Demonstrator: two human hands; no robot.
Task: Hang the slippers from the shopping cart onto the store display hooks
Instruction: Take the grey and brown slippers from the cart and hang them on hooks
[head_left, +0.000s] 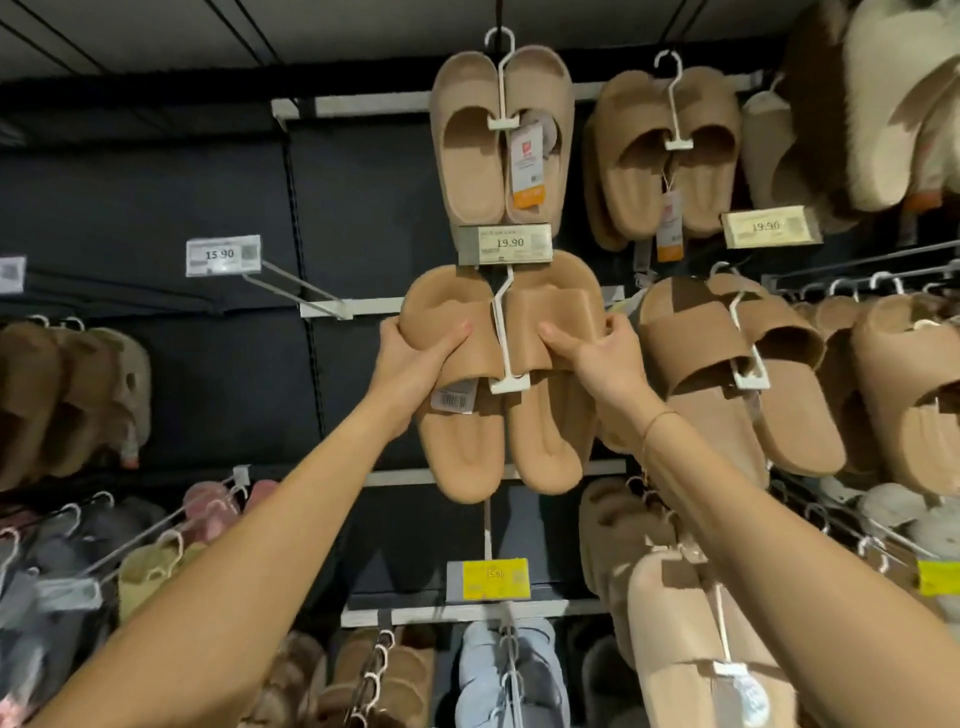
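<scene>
— What backs the store display? A dark panel wall crossed by pale horizontal rails, under a grey slatted ceiling.

— And left of the grips? A bare metal peg carries a white price tag marked 15.90; grey and pink stock hangs below in dim light.

— Beneath them? A yellow price label sits above another rail.

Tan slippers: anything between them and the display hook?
Yes. The 19.90 price tag sits right over the white hanger's top, hiding its hook end. Both hands, left and right, hold the tan slippers below it.
</scene>
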